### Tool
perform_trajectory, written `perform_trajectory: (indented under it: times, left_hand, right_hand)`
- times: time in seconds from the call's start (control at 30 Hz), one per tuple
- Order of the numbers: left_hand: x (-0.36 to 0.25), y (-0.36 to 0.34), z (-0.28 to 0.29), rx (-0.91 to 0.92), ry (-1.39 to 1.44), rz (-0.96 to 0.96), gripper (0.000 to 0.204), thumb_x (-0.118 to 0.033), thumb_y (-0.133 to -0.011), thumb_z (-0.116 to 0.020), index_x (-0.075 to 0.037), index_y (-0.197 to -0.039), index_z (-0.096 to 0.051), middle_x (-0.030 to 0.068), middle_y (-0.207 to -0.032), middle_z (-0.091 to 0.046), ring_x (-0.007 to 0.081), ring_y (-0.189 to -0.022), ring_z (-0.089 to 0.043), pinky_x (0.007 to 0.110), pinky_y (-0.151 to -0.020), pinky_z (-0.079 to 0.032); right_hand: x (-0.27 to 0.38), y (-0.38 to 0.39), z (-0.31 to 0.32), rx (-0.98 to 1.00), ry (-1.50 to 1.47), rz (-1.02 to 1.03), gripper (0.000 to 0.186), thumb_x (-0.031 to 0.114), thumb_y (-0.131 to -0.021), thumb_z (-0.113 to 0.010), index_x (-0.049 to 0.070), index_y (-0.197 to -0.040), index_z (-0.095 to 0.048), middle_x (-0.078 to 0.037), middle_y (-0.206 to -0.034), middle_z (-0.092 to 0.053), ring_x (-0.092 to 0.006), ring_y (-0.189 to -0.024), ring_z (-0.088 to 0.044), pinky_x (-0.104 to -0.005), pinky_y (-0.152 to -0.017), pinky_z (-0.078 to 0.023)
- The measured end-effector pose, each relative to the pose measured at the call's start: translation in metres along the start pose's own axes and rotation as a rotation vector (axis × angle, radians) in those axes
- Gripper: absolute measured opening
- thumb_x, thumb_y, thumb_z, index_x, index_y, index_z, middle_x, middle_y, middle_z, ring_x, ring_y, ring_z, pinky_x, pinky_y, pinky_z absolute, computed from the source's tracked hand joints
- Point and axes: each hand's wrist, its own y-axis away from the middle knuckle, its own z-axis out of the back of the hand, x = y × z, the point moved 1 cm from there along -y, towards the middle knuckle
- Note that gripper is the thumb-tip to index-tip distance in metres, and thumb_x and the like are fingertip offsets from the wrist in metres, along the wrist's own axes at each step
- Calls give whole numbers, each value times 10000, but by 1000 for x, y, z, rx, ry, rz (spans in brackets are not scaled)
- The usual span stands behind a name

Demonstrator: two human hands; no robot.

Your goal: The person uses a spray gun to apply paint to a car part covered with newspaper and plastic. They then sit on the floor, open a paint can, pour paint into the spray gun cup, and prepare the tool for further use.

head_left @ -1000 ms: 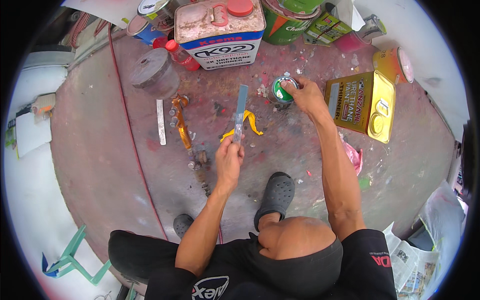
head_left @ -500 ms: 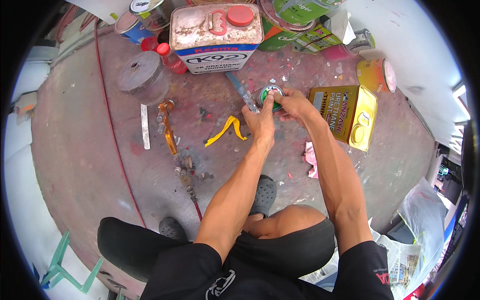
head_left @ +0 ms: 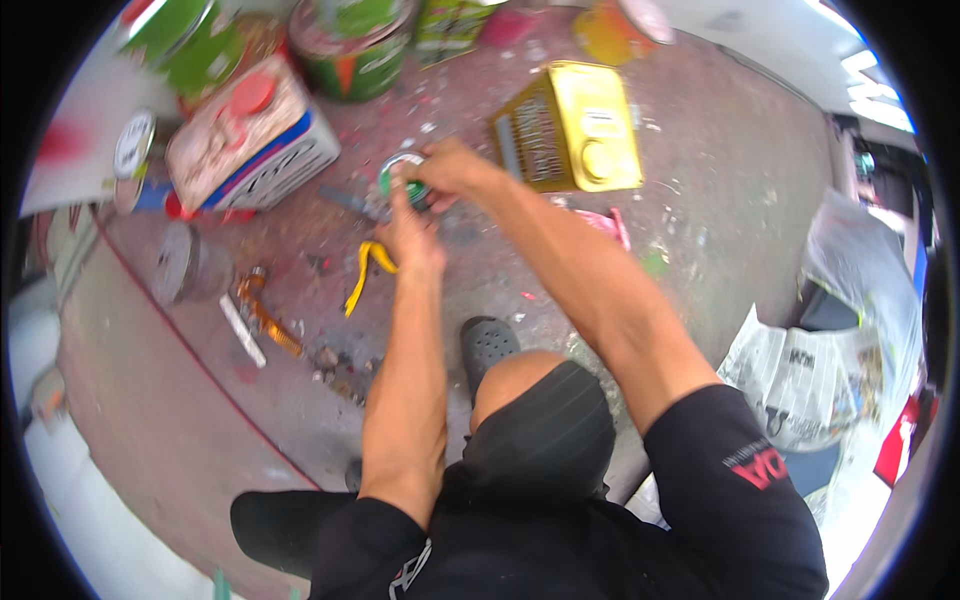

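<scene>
A small round tin (head_left: pixel 385 184) with a metal rim and green on its top is between my hands, above the floor. My left hand (head_left: pixel 408 230) grips it from the near side, thumb laid across the top. On the tin's right side, the fingers of my right hand (head_left: pixel 455 172) are closed at the rim. A flat metal strip (head_left: pixel 345 198) lies just left of the tin, its near end close to my left fingers. Below my left hand is a bent yellow strip (head_left: pixel 362 275). Blur hides the fine detail of the fingers.
A rusty-topped thinner can (head_left: pixel 240 135) stands left, a gold rectangular can (head_left: pixel 590 125) right. Paint tins (head_left: pixel 350 50) line the back. At left lie an orange-gold spray gun (head_left: pixel 270 318), a white strip (head_left: pixel 243 331) and a clouded cup (head_left: pixel 185 262). Newspaper (head_left: pixel 810 375) lies right.
My view has swung round, so the cans and floor things appear tilted and shifted left. Both hands stay closed on the small tin.
</scene>
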Motion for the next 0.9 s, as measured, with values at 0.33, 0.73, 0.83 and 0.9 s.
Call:
perform_trajectory:
  times: [0.33, 0.73, 0.83, 0.9]
  left_hand:
    - [20, 136, 182, 13, -352, -55, 255, -345, -1142, -574, -110, -1236, -545, -17, -870, -535, 90, -674, -489, 263, -594, -422]
    - [67, 167, 87, 696, -792, 170, 366, -305, -1202, -515, -54, -1460, -582, -11, -922, -613, 56, -690, -498, 233, -567, -385]
    - [99, 157, 56, 789, -929, 104, 385, -326, -1196, -513, -15, -1362, -669, 90, -933, -717, 150, -724, -635, 334, -604, -482]
    - [124, 163, 41, 877, -1214, -86, 397, -296, -1173, -507, 26, -1277, -715, 223, -1005, -772, 335, -860, -737, 450, -727, -551]
  right_hand:
    - [-199, 174, 24, -918, 261, 100, 863, 718, -918, -810, 13, -1414, -755, -336, -1276, -763, -500, -1303, -703, -549, -1118, -542]
    - [-257, 184, 25, -1059, -655, -5, 532, 395, -1015, -791, -26, -1306, -644, -123, -1080, -740, -204, -879, -723, -382, -738, -620]
    - [-247, 219, 3, -712, -1091, 100, 512, 400, -1056, -770, -8, -1349, -670, -141, -1166, -759, -215, -970, -741, -385, -818, -614]
    - [-232, 226, -5, -574, -1279, 12, 518, 408, -1084, -750, -6, -1387, -681, -151, -1223, -767, -218, -1023, -749, -380, -866, -609]
